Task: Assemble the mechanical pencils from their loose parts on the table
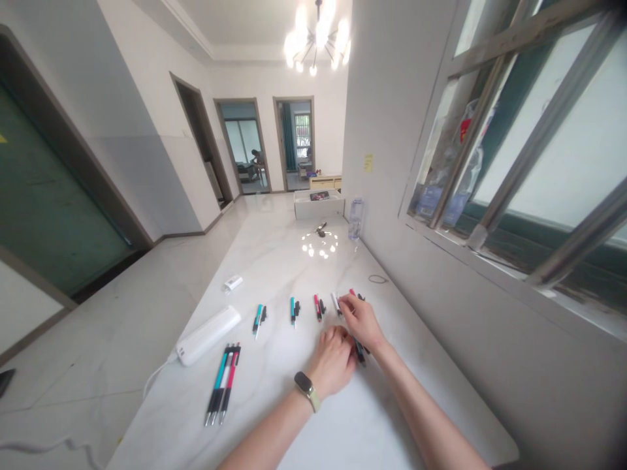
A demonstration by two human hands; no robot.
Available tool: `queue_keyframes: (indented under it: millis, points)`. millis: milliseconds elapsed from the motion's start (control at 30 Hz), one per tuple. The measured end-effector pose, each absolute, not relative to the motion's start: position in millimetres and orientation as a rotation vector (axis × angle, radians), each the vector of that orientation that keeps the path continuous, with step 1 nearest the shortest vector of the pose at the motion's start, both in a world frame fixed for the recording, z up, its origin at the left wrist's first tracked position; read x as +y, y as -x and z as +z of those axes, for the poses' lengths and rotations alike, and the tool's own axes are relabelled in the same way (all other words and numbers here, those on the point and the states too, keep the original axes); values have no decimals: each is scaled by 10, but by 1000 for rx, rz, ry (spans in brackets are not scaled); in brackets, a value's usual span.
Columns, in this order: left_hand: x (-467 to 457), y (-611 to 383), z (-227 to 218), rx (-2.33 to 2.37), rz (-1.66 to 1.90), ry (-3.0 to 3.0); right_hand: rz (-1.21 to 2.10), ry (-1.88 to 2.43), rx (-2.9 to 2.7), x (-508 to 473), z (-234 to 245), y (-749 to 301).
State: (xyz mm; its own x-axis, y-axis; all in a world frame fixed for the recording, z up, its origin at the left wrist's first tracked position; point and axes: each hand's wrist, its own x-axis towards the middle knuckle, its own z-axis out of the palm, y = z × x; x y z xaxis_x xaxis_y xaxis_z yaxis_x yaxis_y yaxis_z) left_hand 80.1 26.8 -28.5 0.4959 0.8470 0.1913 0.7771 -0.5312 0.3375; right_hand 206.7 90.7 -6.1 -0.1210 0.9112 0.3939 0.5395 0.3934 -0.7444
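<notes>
One slim white barrel (pixel 335 300) lies near the right hand (pixel 363 321) and left hand (pixel 336 356), whose grips I cannot tell

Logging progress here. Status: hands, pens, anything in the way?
Right hand at white pen piece, grip unclear. Left hand by dark pen piece, partly hidden. Three whole pens side by side, far left. Hands partly block view.

Gleams smooth and marble-like across the desk (pixel 274 261). Looks like plastic on the near-left pens (pixel 224 382), with shiny metal at the tips (pixel 214 420); like clear plastic, perhaps, on the far bottle (pixel 355 219); like metal along the right window bars (pixel 541 134).
</notes>
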Motion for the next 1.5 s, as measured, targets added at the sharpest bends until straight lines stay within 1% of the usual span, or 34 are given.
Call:
queue_keyframes:
  millis: [167,567,667,767,900,1167,1500]
  points:
    - [205,-711,-326,1424,508,-2545,553,1258,-1814,914,-78,-2065]
    - [47,7,-250,1543,551,-2424,604,1181,-2054,743,-25,-1828]
    - [76,167,-201,1472,584,-2343,631,1160,-2145,658,-8,-1731]
    - [104,354,-149,1303,622,-2277,657,1156,-2210,606,-5,-1677]
    - [112,553,-134,1210,599,-2224,664,1174,-2230,597,-17,-1668]
    - [118,563,-129,1245,613,-2280,637,1241,-2244,604,-89,-1643]
    - [146,556,-111,1219,586,-2298,784,1146,-2327,553,-79,-1601]
